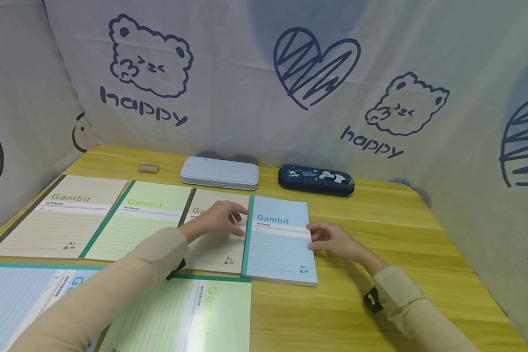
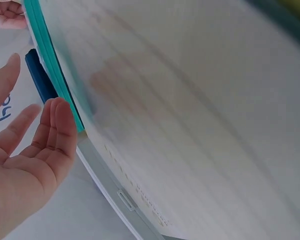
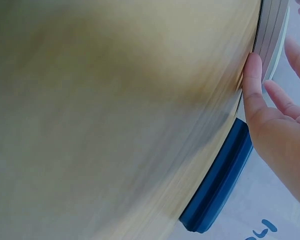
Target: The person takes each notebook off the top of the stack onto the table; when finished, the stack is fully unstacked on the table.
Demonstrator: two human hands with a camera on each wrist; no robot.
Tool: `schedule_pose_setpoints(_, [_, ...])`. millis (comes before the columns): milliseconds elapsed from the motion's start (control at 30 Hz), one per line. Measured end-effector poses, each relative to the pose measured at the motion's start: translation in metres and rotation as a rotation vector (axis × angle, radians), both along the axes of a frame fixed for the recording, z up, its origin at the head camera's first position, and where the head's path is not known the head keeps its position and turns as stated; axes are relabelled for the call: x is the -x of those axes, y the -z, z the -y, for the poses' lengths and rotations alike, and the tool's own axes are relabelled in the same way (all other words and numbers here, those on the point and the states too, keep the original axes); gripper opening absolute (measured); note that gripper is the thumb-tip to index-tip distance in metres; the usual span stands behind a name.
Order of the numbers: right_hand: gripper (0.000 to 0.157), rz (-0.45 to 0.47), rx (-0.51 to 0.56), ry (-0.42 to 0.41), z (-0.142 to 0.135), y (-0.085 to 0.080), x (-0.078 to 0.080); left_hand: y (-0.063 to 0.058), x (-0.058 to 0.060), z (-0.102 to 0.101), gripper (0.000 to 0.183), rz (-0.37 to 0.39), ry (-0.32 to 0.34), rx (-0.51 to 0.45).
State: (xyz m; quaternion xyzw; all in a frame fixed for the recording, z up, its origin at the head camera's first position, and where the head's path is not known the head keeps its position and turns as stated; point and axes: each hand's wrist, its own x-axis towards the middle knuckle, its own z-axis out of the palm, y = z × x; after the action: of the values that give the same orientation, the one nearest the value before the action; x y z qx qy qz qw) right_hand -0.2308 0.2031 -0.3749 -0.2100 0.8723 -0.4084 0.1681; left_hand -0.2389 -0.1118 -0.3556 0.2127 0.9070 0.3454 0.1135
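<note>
A blue Gambit notebook [image 1: 278, 244] with a green spine lies at the right end of a row of notebooks; layered edges in the right wrist view suggest it may be more than one. My right hand [image 1: 336, 240] touches its right edge with the fingertips, fingers loosely bent. Over the beige notebook [image 1: 217, 252] beside it, my left hand [image 1: 215, 217] is held with relaxed fingers pointing at the blue notebook's spine. In the left wrist view, the left hand [image 2: 32, 155] is by the green spine [image 2: 52, 65]; whether it makes contact I cannot tell.
Further left are a green notebook [image 1: 134, 220] and another beige notebook [image 1: 57, 220]. Nearer lie a sideways blue notebook [image 1: 24, 298] and a sideways green one [image 1: 180, 313], partly behind my left sleeve. At the back are a white case [image 1: 220, 172], a dark panda case [image 1: 316, 180] and a small brown cylinder [image 1: 148, 168].
</note>
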Motion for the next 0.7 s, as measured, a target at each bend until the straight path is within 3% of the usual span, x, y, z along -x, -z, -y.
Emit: schedule_pose_setpoints(700, [0.053,-0.025,-0.030,0.036,0.0066,-0.0036,-0.0014,0.0017,-0.0052,-0.0103,0.064,0.069,-0.025,0.127])
